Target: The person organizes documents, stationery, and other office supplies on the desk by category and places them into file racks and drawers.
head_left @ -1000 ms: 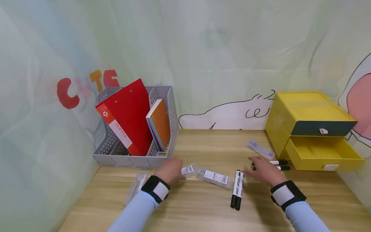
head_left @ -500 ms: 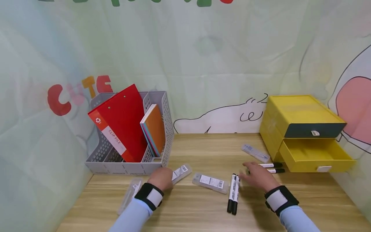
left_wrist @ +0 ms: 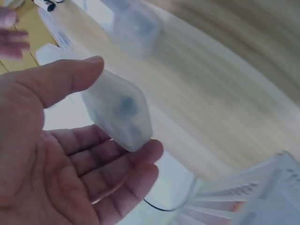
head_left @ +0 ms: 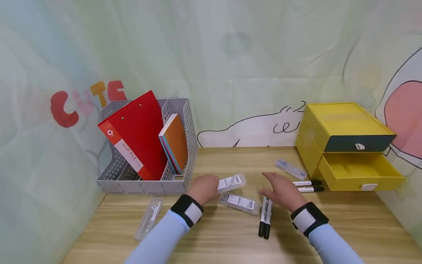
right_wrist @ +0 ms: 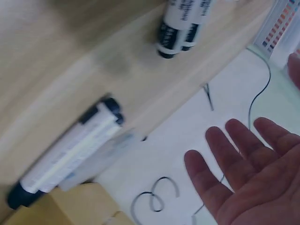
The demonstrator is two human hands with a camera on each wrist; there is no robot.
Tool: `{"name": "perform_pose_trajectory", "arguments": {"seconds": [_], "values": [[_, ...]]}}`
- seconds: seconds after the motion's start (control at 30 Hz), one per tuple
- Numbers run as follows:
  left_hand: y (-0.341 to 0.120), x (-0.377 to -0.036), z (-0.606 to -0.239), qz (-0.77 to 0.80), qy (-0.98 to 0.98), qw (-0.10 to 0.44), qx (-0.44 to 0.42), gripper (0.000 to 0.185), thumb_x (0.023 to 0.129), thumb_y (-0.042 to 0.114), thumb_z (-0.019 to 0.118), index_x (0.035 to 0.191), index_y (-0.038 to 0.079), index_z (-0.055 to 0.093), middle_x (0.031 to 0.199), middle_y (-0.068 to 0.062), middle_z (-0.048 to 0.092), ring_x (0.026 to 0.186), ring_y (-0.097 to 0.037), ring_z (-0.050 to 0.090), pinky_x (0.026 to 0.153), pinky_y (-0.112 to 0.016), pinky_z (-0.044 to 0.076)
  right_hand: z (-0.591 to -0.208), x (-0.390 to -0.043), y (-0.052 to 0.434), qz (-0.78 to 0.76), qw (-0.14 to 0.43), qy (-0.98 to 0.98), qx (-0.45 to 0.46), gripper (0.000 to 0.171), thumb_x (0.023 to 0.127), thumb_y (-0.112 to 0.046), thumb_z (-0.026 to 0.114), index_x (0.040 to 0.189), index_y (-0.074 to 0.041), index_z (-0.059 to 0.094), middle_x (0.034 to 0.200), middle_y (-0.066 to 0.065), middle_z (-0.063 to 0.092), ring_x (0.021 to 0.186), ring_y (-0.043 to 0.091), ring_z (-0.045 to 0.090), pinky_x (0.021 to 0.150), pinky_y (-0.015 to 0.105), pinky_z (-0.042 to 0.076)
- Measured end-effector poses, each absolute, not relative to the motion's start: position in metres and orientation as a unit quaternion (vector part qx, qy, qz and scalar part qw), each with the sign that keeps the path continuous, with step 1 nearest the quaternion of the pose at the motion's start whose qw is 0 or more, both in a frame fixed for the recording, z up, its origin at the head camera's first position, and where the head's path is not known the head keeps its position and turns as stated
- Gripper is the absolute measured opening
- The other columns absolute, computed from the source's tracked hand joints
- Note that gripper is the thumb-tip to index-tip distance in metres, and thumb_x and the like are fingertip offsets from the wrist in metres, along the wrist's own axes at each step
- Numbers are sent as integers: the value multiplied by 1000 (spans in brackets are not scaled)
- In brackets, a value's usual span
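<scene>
My left hand [head_left: 205, 189] pinches one end of a clear plastic pencil case [head_left: 232, 182] with a white label. In the left wrist view the thumb lies on one side of the case [left_wrist: 117, 110] and the curled fingers on the other; its contents are blurred. A similar labelled case [head_left: 240, 204] lies on the table just in front of it. My right hand [head_left: 282, 191], fingers loosely extended and holding nothing, hovers by the top ends of two black-and-white markers [head_left: 265, 218] lying side by side. Two more markers [head_left: 308, 189] lie beyond it, partly behind the hand.
At the left stands a grey file rack [head_left: 141, 187] with a red clip file [head_left: 145, 135] and notebooks [head_left: 178, 143]. A yellow drawer box [head_left: 313, 143] at the right has its lower drawer [head_left: 362, 181] pulled out. Clear cases lie at the front left [head_left: 149, 218] and back right [head_left: 291, 169].
My left hand has carried the pencil case from beside the rack to the right, towards the right hand. The right hand has shifted a little left, over the markers' ends.
</scene>
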State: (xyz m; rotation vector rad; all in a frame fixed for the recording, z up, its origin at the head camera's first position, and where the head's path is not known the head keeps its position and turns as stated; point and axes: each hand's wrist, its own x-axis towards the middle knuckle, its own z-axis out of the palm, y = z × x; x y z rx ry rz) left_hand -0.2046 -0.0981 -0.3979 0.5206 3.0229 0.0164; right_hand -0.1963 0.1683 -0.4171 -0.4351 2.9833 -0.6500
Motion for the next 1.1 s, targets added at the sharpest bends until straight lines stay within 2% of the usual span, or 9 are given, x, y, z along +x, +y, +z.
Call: {"name": "perform_pose_trajectory", "arguments": {"seconds": [0.17, 0.37, 0.5, 0.77, 0.87, 0.93, 1.1], "values": [[-77, -207, -393, -8, 977, 34, 209, 18, 84, 19, 78, 92, 6, 70, 75, -2, 59, 62, -14, 51, 58, -31, 51, -413, -196, 153, -184, -3, 964, -193, 74, 85, -38, 78, 145, -4, 49, 141, 21, 52, 126, 40, 52, 102, 56, 43], [-66, -207, -395, -56, 967, 44, 245, 34, 86, 31, 78, 110, 8, 69, 92, -4, 65, 75, -14, 56, 73, -31, 55, -415, -193, 144, -132, -23, 961, -244, 61, 83, -36, 80, 132, -5, 62, 126, 16, 62, 108, 33, 62, 92, 52, 50], [-65, -207, -395, -65, 964, 35, 257, 38, 87, 34, 77, 116, 10, 67, 100, -4, 65, 83, -15, 61, 74, -32, 55, -416, -191, 143, -122, -27, 963, -240, 56, 83, -34, 81, 128, -6, 65, 119, 12, 64, 100, 28, 63, 88, 48, 52], [-69, -209, -395, -53, 966, 38, 250, 43, 90, 36, 74, 124, 13, 64, 107, -4, 64, 91, -17, 61, 76, -35, 55, -415, -194, 142, -114, -35, 961, -248, 51, 83, -32, 81, 124, -5, 67, 111, 9, 63, 94, 24, 60, 84, 45, 51], [-70, -210, -395, -49, 964, 34, 258, 42, 90, 35, 74, 124, 13, 64, 106, -4, 64, 91, -17, 62, 76, -35, 55, -413, -193, 142, -111, -33, 963, -243, 50, 84, -33, 80, 124, -6, 67, 111, 9, 63, 94, 23, 60, 84, 45, 51], [-71, -210, -395, -45, 964, 29, 259, 38, 91, 29, 73, 124, 12, 64, 106, -5, 65, 93, -19, 62, 77, -36, 55, -411, -193, 144, -105, -37, 964, -241, 50, 84, -32, 80, 124, -4, 67, 111, 10, 63, 94, 24, 60, 84, 45, 51], [-81, -214, -398, -52, 975, 13, 215, 28, 92, 16, 71, 119, 9, 65, 103, -9, 64, 96, -24, 62, 80, -41, 54, -400, -192, 159, -89, -62, 971, -211, 48, 85, -32, 79, 120, -1, 67, 107, 13, 64, 92, 28, 60, 80, 48, 51]]}}
